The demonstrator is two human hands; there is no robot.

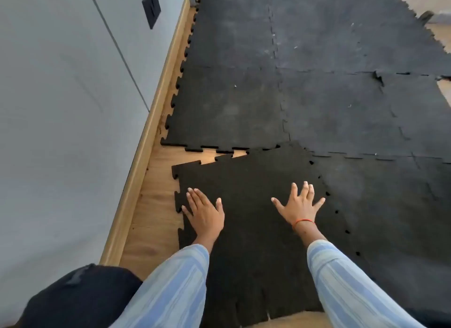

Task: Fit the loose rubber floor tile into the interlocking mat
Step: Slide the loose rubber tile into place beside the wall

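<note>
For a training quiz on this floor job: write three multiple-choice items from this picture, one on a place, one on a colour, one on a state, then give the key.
1. Where does bare wood floor show beside the loose tile?
A. along its left, by the wall
B. only on its right
C. nowhere

2. What colour is the band on the right hand's wrist?
A. green
B. red-orange
C. white

3. How does the loose tile lie?
A. fully locked in
B. skewed, with a wedge-shaped gap at its far edge
C. rolled up

Key: 1 A, wood shows between tile and skirting board. 2 B, a red-orange thread. 3 B, the mat's teeth stand unmeshed; the left hand also presses flat.
</note>
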